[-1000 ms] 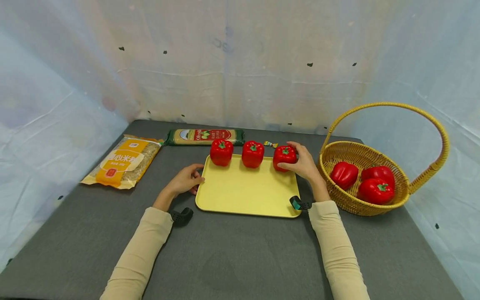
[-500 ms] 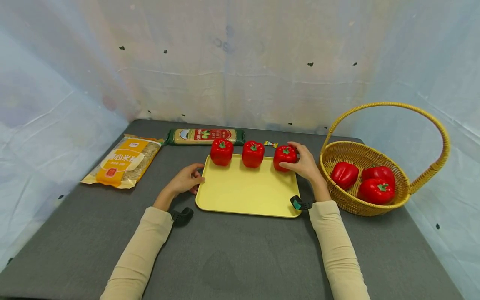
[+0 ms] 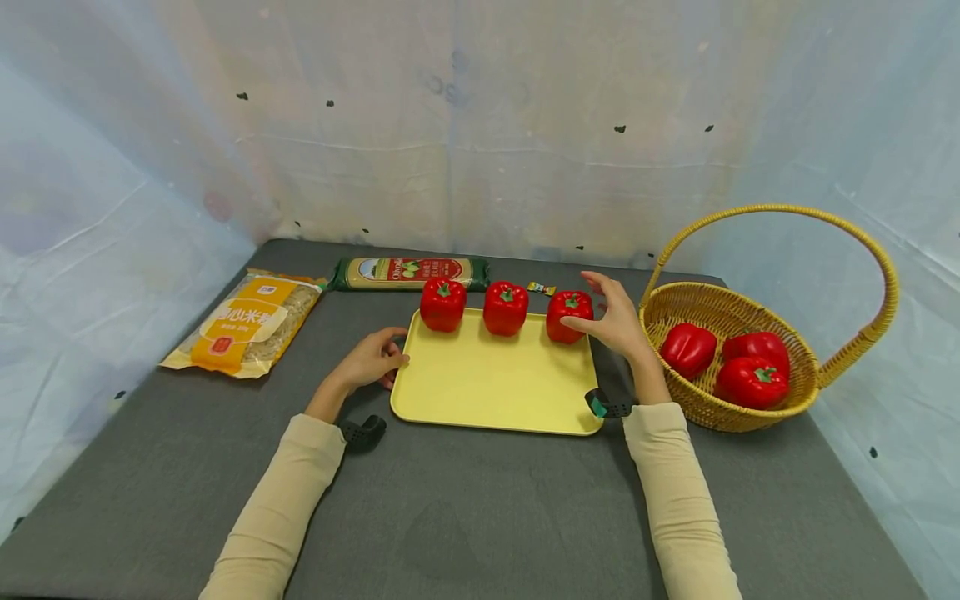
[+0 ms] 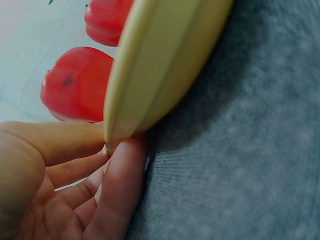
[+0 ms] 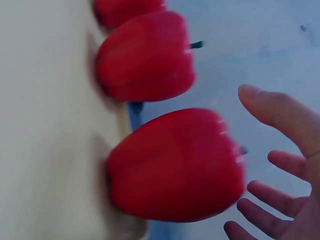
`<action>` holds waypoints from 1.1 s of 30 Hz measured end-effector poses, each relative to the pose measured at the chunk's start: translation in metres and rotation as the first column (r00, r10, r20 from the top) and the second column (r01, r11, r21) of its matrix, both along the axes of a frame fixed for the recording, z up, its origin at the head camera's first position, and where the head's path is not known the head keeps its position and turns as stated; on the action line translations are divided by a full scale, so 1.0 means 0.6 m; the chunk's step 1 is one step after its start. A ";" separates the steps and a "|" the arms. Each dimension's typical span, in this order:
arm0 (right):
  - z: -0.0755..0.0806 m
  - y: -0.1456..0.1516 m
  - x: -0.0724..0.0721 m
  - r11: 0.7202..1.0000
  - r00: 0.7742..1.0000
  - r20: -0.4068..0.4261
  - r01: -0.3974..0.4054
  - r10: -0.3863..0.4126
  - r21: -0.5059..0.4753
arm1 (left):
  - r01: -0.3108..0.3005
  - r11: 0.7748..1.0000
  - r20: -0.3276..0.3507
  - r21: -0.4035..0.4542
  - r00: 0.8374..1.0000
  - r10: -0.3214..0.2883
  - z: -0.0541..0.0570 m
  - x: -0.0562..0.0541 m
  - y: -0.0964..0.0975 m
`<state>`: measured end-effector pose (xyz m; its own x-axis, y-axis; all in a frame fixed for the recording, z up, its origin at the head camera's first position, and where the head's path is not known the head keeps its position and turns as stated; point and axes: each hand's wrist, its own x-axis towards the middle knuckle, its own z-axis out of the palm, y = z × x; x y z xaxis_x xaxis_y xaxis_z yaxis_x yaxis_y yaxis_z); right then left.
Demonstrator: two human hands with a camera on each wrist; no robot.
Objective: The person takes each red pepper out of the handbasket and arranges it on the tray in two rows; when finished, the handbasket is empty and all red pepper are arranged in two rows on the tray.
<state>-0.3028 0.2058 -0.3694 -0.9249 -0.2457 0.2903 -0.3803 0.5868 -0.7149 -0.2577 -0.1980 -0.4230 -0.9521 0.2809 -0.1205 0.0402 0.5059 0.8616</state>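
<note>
A yellow tray (image 3: pixel 495 383) lies on the grey table with three red bell peppers in a row along its far side: left pepper (image 3: pixel 443 305), middle pepper (image 3: pixel 506 308) and right pepper (image 3: pixel 567 317). My left hand (image 3: pixel 367 360) pinches the tray's left edge; the left wrist view shows thumb and forefinger on its rim (image 4: pixel 117 132). Beside the right pepper, my right hand (image 3: pixel 618 321) has its fingers spread and holds nothing. In the right wrist view its fingertips (image 5: pixel 250 95) stand apart from the near pepper (image 5: pixel 175 167).
A wicker basket (image 3: pixel 697 400) with a tall handle stands at the right, with three red bell peppers inside. A green pack (image 3: pixel 411 273) and a small yellow packet (image 3: pixel 542 288) lie behind the tray. An orange-labelled food bag (image 3: pixel 247 325) lies at the left.
My right hand has let go of the right pepper and drawn slightly up and to the right, its fingers spreading. The pepper stays on the tray. My left hand has not moved.
</note>
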 end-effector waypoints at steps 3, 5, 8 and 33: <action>0.018 0.003 0.010 1.000 0.999 -0.036 -0.001 0.000 -0.010 | 0.006 1.000 -0.001 -0.002 1.000 -0.006 -0.001 0.000 0.000; 0.031 0.006 0.017 1.000 0.998 -0.062 -0.007 0.006 -0.014 | 0.006 1.000 0.001 -0.001 1.000 -0.006 -0.001 0.000 -0.001; 0.052 0.015 0.029 0.999 0.995 -0.101 -0.024 0.022 -0.022 | 0.007 1.000 0.002 0.002 1.000 -0.007 -0.002 -0.001 -0.002; 0.122 0.201 0.080 0.985 0.985 -0.040 0.168 -0.167 0.026 | 0.010 1.000 -0.002 -0.001 1.000 -0.010 -0.003 -0.002 -0.001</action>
